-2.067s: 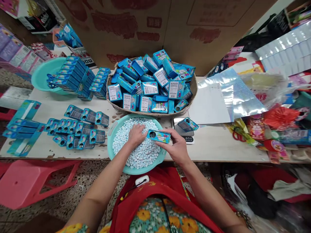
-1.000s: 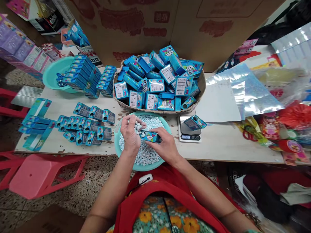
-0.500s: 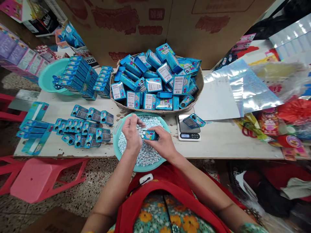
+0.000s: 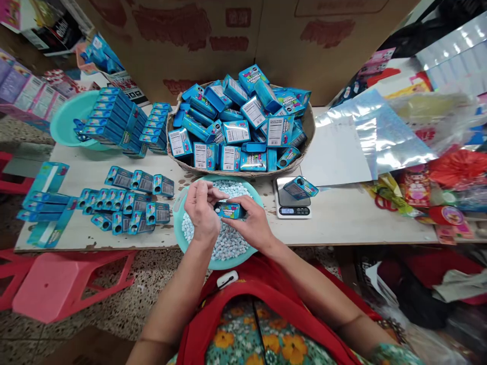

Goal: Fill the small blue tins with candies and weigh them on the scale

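My right hand (image 4: pixel 253 221) grips a small blue candy box (image 4: pixel 231 210) by its end, thumb and fingers on either side. The box lies on its side with its dark opening facing left. Close to that opening is my left hand (image 4: pixel 202 209), fingers curled into a cup; whatever is inside it is hidden. Both hands are above a turquoise basin (image 4: pixel 178 223) of small pale candies (image 4: pixel 230 243). To the right, another blue box (image 4: pixel 301 187) rests tilted on a digital scale (image 4: pixel 292 209).
Behind the basin stands a cardboard tray (image 4: pixel 239 174) heaped with blue boxes. Rows of boxes with round holes (image 4: pixel 127 203) occupy the table's left side. Stacked boxes (image 4: pixel 114 121) lean in another turquoise bowl (image 4: pixel 61 121). Shiny sheets (image 4: pixel 395 137) cover the right, and a pink stool (image 4: pixel 45 289) stands below.
White candies seen at my left hand beside the opening are no longer visible there. The box is turned slightly, its dark opening now showing. The whole view has shifted a little.
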{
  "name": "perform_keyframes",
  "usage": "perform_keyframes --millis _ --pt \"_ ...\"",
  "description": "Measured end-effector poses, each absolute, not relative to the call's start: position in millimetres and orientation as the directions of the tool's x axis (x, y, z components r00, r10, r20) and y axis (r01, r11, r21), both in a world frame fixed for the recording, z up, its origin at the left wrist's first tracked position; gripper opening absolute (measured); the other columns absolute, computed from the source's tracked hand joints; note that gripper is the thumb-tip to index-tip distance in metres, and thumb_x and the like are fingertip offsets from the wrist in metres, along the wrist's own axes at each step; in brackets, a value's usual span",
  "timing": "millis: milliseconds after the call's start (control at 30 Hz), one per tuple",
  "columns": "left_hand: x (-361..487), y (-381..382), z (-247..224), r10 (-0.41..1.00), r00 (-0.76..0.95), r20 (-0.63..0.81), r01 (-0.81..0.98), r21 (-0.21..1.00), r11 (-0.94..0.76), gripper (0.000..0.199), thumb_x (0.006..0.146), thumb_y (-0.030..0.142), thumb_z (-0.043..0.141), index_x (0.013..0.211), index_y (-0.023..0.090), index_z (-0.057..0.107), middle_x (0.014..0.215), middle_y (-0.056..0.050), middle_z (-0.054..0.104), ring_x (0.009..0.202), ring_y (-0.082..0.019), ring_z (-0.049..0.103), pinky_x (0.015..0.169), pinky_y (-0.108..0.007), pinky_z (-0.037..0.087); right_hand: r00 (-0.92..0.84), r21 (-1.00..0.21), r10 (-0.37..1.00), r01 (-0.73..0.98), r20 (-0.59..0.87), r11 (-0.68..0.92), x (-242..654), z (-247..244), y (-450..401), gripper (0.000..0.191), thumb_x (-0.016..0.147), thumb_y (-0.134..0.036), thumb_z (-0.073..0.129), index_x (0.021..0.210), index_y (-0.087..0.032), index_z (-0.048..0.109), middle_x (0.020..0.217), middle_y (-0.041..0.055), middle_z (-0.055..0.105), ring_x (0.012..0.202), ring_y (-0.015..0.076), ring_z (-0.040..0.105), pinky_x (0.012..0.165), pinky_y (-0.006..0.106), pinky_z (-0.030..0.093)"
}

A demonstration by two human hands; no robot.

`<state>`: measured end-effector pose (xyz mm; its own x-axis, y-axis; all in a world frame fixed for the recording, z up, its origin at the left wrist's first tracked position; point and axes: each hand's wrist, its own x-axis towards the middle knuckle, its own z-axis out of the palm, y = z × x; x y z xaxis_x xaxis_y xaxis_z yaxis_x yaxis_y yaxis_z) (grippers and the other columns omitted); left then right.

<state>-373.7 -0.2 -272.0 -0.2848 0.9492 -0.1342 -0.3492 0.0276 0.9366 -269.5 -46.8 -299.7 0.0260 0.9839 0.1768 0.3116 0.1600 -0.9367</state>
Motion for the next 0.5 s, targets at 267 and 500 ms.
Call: perform_keyframes --millis 267,500 --pt "-383.9 5.2 -255.1 0.949 -0.316 -0.009 -0.303 0.948 -0.092 0.025 0.085 0.044 0.049 0.083 0.020 0.052 0.060 0.003 0.053 0.053 -0.012 0.056 0.056 -0.026 0.048 0.065 -0.984 0.992 0.151 0.108 0.097 -252.7 -295.3 -51.7 0.037 0.067 -0.033 0.080 0.099 -0.022 0.065 0.097 0.0030 0.065 0.094 0.0189 0.062 0.089 0.034 0.048" --pt "-404.9 26.2 -359.4 0.998 0.060 0.003 0.591 0.806 -0.038 0.028 0.079 0.045 0.057 0.090 0.019 0.060 0.087 -0.006 0.062 0.085 -0.022 0.058 0.083 -0.037 0.046 0.178 -0.991 0.984 0.137 0.031 0.007 -218.9 -301.5 -72.9 0.039 0.064 -0.034 0.082 0.099 -0.023 0.067 0.096 0.0024 0.062 0.093 0.0174 0.061 0.086 0.032 0.049"
